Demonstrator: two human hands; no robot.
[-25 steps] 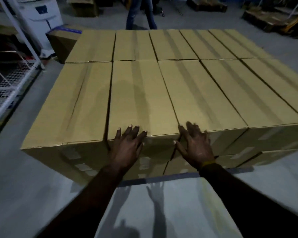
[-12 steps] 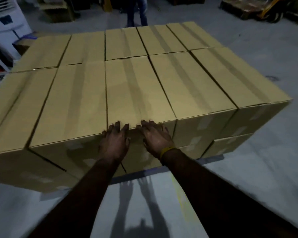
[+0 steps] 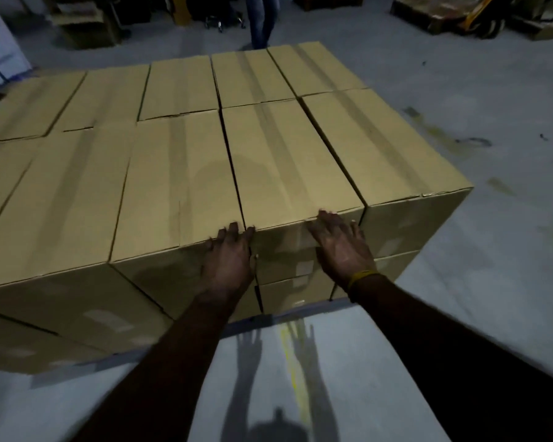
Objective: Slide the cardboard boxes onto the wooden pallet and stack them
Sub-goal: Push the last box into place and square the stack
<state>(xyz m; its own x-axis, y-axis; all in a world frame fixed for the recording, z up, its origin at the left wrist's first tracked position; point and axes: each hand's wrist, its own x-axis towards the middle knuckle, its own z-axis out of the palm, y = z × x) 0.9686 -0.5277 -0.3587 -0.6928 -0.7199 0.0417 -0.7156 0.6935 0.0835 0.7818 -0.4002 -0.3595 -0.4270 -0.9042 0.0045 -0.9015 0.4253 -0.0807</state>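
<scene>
Pressing stacked box [image 3: 288, 173], both hands flat

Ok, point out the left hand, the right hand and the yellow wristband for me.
left hand [image 3: 229, 260]: head view, back of the hand against the box front.
right hand [image 3: 340, 247]: head view, back of the hand at the box edge.
yellow wristband [image 3: 363, 277]: head view, band on the right wrist.

Dim warehouse shot, light coming from behind the person and throwing sharp shadows of raised arms and head onto the pale grey concrete floor [image 3: 348, 362]. Tan cardboard box tops [image 3: 179, 173] are soft and slightly smeared, with faint sheen on the tape strips. Background very dark; wide-angle bending at edges.
</scene>
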